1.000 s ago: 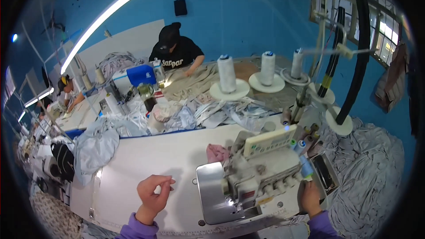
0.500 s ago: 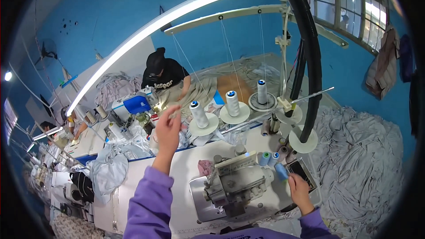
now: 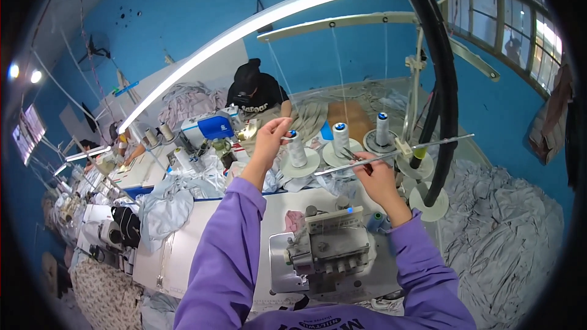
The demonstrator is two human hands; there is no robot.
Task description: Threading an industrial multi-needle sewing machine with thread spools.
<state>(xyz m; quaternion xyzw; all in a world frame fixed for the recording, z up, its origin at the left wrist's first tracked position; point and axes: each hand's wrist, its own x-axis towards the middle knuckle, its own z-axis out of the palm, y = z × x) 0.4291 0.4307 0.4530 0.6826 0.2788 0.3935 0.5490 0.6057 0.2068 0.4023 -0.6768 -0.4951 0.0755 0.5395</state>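
My left hand (image 3: 269, 142) is raised beside the left white thread cone (image 3: 297, 150), its fingertips pinched together near the cone's top. Whatever those fingers pinch is too fine to make out. In my right hand (image 3: 376, 177) is a small pair of dark metal thread snips (image 3: 350, 154), pointing up and left before the middle thread cone (image 3: 340, 137). A third white cone (image 3: 383, 129) stands on its holder to the right. Below and between my forearms sits the overlock sewing machine (image 3: 333, 250) on the white table (image 3: 211, 232).
A slanted metal rod (image 3: 428, 144) and a thick black hose (image 3: 441, 79) run close to my right hand. Blue-green spools (image 3: 376, 222) stand behind my right forearm. Grey fabric (image 3: 501, 226) is heaped at the right. A co-worker in black (image 3: 260, 88) sits across the table.
My right hand has risen from the tray beside the machine to the thread cones, now with snips in it. The left hand's spread fingers have closed into a pinch; the view has shifted.
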